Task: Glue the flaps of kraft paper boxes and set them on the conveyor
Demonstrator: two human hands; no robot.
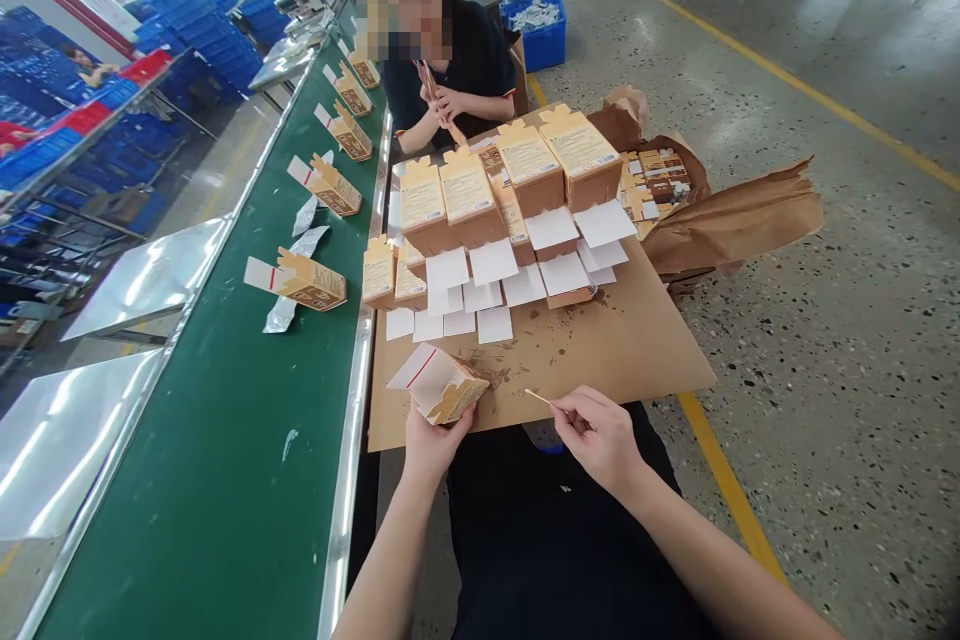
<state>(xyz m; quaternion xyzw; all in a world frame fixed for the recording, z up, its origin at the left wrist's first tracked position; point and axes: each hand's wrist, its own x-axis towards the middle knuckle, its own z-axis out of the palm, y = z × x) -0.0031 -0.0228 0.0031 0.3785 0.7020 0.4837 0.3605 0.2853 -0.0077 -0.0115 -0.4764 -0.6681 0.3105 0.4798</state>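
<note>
My left hand [427,440] grips a small brown carton [439,385] with an open white flap that carries a red stripe, held tilted over the near edge of a cardboard sheet [615,340]. My right hand [596,435] pinches a thin wooden stick [537,397] whose tip points left toward the carton. Beyond them on the sheet stand rows of folded brown cartons [495,185] with their white flaps laid open toward me.
A green conveyor belt [225,440] runs along my left with several open cartons [311,280] spaced on it. A person in black sits across the sheet, handling a carton. Crumpled brown paper [731,220] with flat cartons lies at right. Blue crates [536,30] stand behind.
</note>
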